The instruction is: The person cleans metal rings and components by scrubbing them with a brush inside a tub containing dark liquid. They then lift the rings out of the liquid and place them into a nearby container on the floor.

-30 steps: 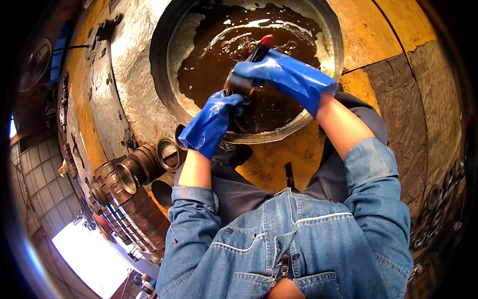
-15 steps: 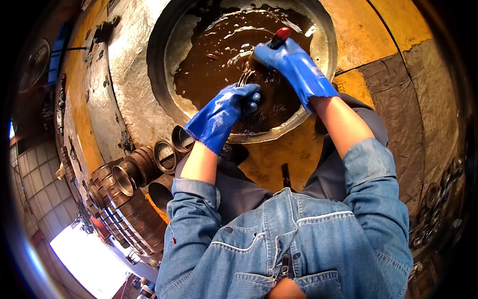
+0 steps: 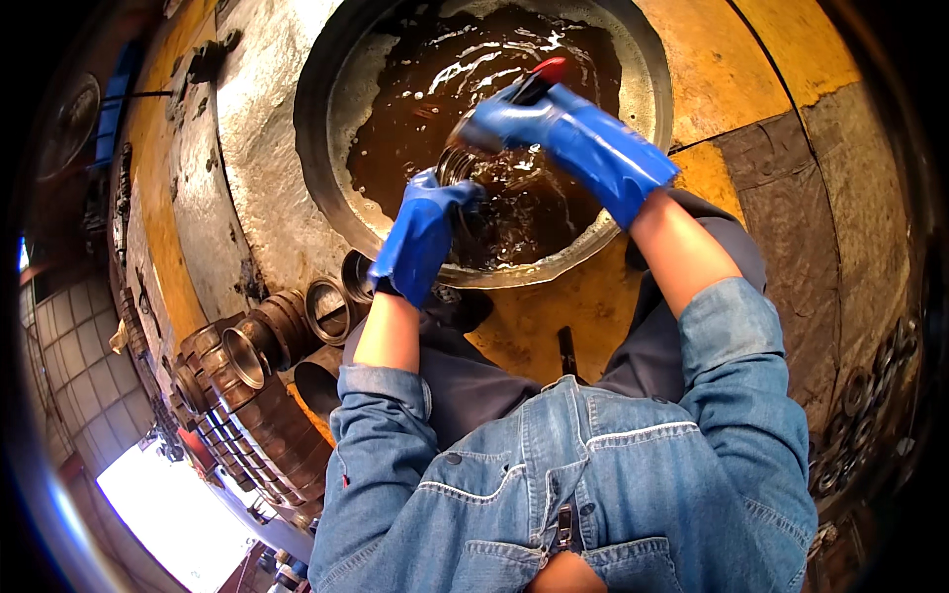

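Over a wide round metal basin [image 3: 314, 138] of brown liquid [image 3: 395, 128], both my hands wear blue rubber gloves. My left hand [image 3: 420, 232] is closed around a dark, shiny, ring-shaped metal part [image 3: 456, 165], held above the liquid near the basin's near side. Just above and right of it, my right hand [image 3: 554, 124] grips a brush [image 3: 551, 70] with a dark, red-tipped handle. The brush's working end is smeared by motion and points down-left at the metal part, close to or against it. Ripples and splashes show beneath both hands.
Left of my knees lie several rusty metal rings and cylinders [image 3: 247, 356], some stacked. More metal parts [image 3: 870, 395] lie at the far right. Worn yellow and grey plates [image 3: 732, 69] cover the floor around the basin. Pale foam lines the basin's inside edge.
My right hand has swung left and down with the brush, toward the metal part. My left hand has shifted slightly left and turned, showing more of the part.
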Motion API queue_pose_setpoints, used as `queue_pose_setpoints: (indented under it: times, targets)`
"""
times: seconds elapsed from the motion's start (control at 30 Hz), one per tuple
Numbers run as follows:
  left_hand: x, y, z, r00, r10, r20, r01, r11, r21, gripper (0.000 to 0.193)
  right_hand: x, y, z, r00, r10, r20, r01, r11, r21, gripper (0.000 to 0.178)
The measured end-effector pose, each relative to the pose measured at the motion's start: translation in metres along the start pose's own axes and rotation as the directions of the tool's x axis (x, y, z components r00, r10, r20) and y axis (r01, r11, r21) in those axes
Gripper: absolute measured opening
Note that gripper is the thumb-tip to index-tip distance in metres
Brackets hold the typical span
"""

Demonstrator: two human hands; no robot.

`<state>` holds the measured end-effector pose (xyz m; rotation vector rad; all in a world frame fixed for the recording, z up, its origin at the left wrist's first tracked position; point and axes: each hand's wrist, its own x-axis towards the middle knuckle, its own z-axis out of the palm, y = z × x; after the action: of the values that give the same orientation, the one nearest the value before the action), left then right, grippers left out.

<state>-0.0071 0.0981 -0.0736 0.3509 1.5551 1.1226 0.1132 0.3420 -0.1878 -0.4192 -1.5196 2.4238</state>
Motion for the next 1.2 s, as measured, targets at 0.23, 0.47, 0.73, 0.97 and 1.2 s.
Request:
queue_pose_setpoints:
  times: [0.23,0.47,0.73,0.97,1.2]
  targets:
    - [-0.042,-0.01,-0.033,0.998,-0.015,-0.057,0.011,0.998,-0.068,0.038,-0.013,-0.064,0.134,0.909,0.317,-0.271,-0.417,0.694,-0.587,0.029]
    - [-0.049,-0.003,-0.027,0.999,0.023,-0.046,-0.029,0.991,-0.132,0.035,-0.053,-0.108,0.152,0.977,0.193,-0.087,-0.21,0.925,-0.316,0.031]
    - [-0.051,-0.001,-0.021,1.0,0.004,-0.026,-0.007,0.995,-0.104,0.03,-0.052,-0.095,0.134,0.905,0.208,-0.372,-0.398,0.724,-0.563,0.044]
    - [-0.016,-0.011,-0.027,0.951,-0.246,0.188,0.279,0.945,-0.173,0.029,-0.044,-0.083,0.108,0.799,0.297,-0.522,-0.592,0.538,-0.6,0.057]
    - [-0.04,0.019,0.024,0.99,0.127,-0.065,-0.138,0.972,-0.193,0.034,-0.089,-0.131,0.107,0.749,-0.215,-0.627,-0.2,0.828,-0.523,0.047]
